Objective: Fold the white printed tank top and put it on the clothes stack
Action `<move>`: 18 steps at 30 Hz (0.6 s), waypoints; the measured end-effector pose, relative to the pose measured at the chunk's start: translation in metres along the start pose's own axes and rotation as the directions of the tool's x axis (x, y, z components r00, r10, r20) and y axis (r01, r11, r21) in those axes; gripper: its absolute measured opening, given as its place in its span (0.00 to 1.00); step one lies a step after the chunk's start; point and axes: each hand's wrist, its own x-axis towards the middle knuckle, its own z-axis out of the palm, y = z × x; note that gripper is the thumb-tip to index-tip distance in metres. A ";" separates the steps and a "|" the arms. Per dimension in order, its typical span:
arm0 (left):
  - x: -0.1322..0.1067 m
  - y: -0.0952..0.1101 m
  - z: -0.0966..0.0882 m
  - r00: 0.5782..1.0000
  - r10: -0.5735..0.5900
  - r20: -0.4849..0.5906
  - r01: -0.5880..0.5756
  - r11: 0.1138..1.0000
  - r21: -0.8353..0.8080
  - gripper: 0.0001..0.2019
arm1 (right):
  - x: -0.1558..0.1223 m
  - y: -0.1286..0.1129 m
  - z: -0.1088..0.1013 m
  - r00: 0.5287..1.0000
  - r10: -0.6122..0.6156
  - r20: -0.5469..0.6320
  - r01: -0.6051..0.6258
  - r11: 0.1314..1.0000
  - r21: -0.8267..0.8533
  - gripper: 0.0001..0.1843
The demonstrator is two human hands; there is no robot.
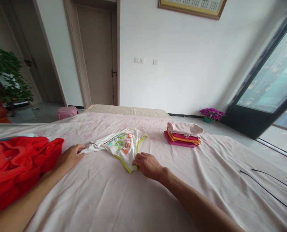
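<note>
A white sleeveless top (133, 141) with yellow-green edging, orange letters and a green print lies partly crumpled on the pale pink bedsheet (114, 199). My left hand (70, 157) pinches its gathered left end. At its near right corner, my right hand (147, 165) is closed on the yellow-green trim. The cloth between both hands is drawn out in folds. Close to my left forearm sits a heap of red clothes (24, 158), with a bit of teal cloth at its far left.
A folded clothes stack (183, 135) in pink, orange and magenta stands right of the top. Two thin black cords (266, 190) lie at the right. Beyond the bed are a pink stool (67, 112) and purple flowers (211, 114).
</note>
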 end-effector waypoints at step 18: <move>-0.029 0.018 -0.041 0.965 0.244 0.100 -0.234 0.967 -0.101 0.12 | -0.053 0.026 -0.085 0.925 0.352 0.145 -0.371 0.919 0.132 0.18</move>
